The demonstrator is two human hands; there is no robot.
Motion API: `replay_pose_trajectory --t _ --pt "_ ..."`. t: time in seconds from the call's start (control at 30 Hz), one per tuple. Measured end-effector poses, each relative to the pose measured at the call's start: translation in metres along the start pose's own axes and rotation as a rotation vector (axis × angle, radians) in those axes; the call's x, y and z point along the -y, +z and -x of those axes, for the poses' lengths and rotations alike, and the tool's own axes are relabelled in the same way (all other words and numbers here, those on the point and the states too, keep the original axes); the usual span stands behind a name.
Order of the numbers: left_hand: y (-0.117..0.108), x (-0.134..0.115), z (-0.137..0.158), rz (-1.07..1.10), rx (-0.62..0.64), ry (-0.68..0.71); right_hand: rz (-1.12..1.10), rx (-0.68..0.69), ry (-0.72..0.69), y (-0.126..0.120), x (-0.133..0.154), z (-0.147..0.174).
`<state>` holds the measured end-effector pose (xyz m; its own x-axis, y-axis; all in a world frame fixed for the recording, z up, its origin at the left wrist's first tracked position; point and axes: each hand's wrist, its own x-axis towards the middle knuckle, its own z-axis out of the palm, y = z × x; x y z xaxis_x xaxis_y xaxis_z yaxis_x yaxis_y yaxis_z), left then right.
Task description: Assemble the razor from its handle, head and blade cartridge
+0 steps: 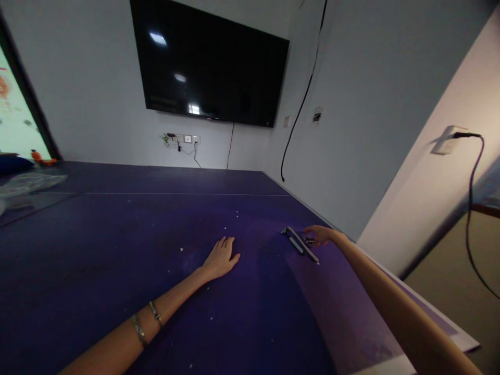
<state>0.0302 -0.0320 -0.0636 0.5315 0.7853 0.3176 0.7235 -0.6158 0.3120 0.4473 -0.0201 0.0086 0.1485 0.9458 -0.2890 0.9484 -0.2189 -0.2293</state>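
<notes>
My left hand (219, 259) lies palm down on the dark blue-purple tabletop (253, 307), fingers stretched out and holding nothing. Two bracelets are on that forearm. Farther right, my right hand (319, 235) is low over the table, its fingers bent around a small dark, shiny object (310, 241) too small to name. Just left of those fingers lies a slim tool (300, 244) with two long silver-grey and dark arms spread slightly apart; its exact kind is unclear. The right fingertips are partly hidden.
Small white bits (182, 249) are scattered on the tabletop. Clear plastic wrapping (33, 182) and an orange item (37, 156) lie at the far left. A black cable (300, 109) hangs along the wall, right of a large television (211, 62). Another cable (470, 208) hangs at right.
</notes>
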Motion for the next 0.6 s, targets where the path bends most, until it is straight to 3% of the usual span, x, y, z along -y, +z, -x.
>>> replay_pose_trajectory --t 0.2,0.33,0.6 --pt "-0.004 0.002 -0.003 0.118 -0.017 -0.037 0.054 -0.07 -0.119 -0.009 0.034 0.006" --pt "-0.014 0.015 -0.006 0.187 -0.091 -0.096 0.09 -0.129 -0.298 -0.003 0.068 0.015" --pt "-0.052 0.083 0.008 0.023 -0.185 -0.308 -0.013 -0.151 -0.652 0.061 0.118 0.026"
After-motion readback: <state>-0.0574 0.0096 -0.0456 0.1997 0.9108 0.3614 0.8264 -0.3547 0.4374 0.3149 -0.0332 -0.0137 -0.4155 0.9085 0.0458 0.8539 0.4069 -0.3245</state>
